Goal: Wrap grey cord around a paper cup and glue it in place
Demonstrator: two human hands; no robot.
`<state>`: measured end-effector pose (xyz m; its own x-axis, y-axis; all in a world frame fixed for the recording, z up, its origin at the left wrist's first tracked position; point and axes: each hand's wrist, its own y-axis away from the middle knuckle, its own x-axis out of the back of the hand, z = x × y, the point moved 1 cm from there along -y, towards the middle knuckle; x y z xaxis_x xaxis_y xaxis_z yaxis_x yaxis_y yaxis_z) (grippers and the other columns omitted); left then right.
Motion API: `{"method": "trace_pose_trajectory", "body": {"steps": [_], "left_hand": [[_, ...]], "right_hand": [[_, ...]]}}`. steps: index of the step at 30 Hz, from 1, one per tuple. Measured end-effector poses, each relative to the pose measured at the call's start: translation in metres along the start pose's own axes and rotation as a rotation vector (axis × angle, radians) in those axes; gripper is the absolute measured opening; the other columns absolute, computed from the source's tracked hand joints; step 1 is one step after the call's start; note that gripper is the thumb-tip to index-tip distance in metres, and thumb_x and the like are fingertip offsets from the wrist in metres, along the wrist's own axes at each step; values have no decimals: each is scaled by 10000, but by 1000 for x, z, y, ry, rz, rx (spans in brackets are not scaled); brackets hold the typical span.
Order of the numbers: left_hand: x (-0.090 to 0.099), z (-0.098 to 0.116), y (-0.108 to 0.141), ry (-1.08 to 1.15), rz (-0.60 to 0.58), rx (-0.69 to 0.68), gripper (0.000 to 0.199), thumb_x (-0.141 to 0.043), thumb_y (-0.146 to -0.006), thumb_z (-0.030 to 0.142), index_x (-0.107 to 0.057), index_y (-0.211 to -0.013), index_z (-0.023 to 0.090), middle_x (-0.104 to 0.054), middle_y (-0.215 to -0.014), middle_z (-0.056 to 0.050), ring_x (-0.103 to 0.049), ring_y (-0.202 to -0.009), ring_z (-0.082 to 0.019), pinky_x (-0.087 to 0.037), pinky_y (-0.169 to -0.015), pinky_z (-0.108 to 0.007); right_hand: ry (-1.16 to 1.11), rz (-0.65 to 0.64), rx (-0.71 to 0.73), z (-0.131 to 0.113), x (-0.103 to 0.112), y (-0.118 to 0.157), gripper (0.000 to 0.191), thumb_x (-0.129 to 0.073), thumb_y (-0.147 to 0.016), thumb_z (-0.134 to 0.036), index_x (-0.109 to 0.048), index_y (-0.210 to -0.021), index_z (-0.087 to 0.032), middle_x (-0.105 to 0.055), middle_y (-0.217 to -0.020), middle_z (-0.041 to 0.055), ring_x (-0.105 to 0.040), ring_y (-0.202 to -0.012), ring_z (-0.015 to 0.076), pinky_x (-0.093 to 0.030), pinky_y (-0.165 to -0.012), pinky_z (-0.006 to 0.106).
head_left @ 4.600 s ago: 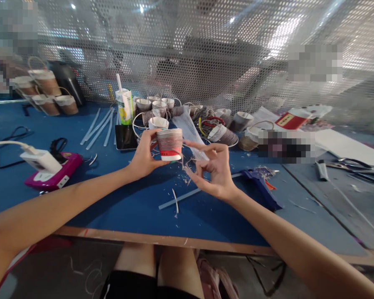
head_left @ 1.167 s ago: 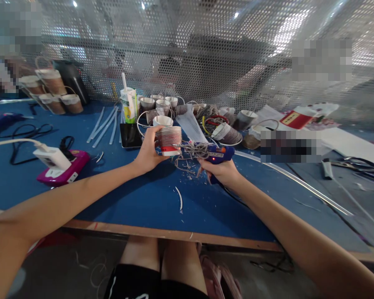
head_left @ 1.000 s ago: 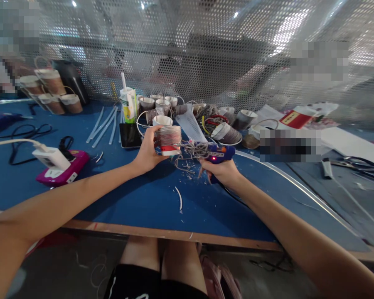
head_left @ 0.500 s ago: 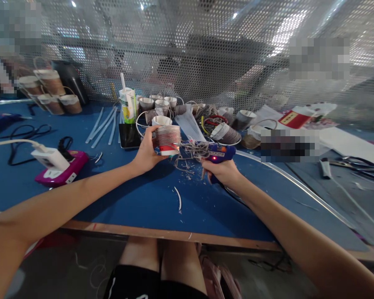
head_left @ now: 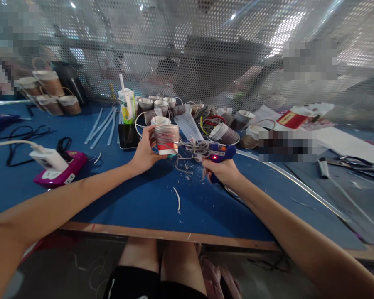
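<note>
My left hand (head_left: 145, 153) grips a red and white paper cup (head_left: 166, 140), its upper part wound with grey cord. The cup is held above the blue table and tilted slightly. In my right hand (head_left: 221, 170) is a blue glue gun (head_left: 221, 153) with a lit red light, its front pointing left at the cup. Tangled grey cord (head_left: 195, 147) lies around the gun's front and hides its tip, so I cannot tell whether it touches the cup. A glue stick (head_left: 280, 174) stretches from the gun's rear toward the right.
Several cord-wrapped cups (head_left: 161, 106) stand behind, near a drink carton (head_left: 126, 106) and a dark phone (head_left: 127, 136). Clear glue sticks (head_left: 103, 126) lie left of them. A magenta power strip (head_left: 62, 170) sits left; pliers (head_left: 358, 164) lie right. A perforated metal screen (head_left: 187, 54) rises behind.
The cup has turned a little in my left hand, so more of its red band shows. My right hand holds the glue gun in nearly the same place.
</note>
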<state>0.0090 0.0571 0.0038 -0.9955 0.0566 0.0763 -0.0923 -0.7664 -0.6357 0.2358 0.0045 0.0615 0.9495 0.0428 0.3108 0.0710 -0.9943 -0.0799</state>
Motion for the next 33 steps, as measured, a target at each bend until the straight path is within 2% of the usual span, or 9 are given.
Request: {"method": "trace_pose_trajectory", "body": {"steps": [3,8,15,26,33], "left_hand": [[0,-2,0,29,2,-19,881,-912,-527,372,-337,-1186,267,-518,-1303,-123,-590,-1207,-275,-540,-991,-448],[0,-7,-1,46,22,-5,872,-913,-508,327,-342,-1164,281,-527,-1277,-105,-615,-1145,-259,-563,-949,-444],[0,-8,-1,70,22,-1,874,-906,-510,301,-327,-1163,288,-515,-1287,-89,-600,-1158,-248,-549,-982,-449],[-1,-10,-1,76,38,-23,884,-917,-511,340,-306,-1148,294,-506,-1237,-82,-586,-1182,-266,-548,-979,-489],[-2,-11,-2,90,30,-3,910,-907,-505,462,-286,-1153,311,-494,-1223,-66,-587,-1167,-252,-539,-978,-472]], "right_hand": [[-4,12,-22,-1,0,1,86,-580,-519,-265,-523,-563,-217,-474,-348,-54,-428,-290,101,-363,-302,220],[-4,5,-12,-2,0,1,108,-582,-524,-270,-488,-500,-223,-453,-316,-51,-411,-277,92,-365,-301,215],[5,12,-1,-2,2,0,87,-569,-526,-272,-492,-536,-231,-462,-325,-59,-424,-282,97,-355,-291,213],[32,13,-7,-2,4,0,135,-577,-546,-278,-477,-472,-226,-457,-320,-40,-431,-285,101,-356,-297,217],[52,16,-5,-2,3,0,180,-580,-559,-258,-454,-435,-226,-451,-313,-40,-416,-288,98,-353,-311,221]]}}
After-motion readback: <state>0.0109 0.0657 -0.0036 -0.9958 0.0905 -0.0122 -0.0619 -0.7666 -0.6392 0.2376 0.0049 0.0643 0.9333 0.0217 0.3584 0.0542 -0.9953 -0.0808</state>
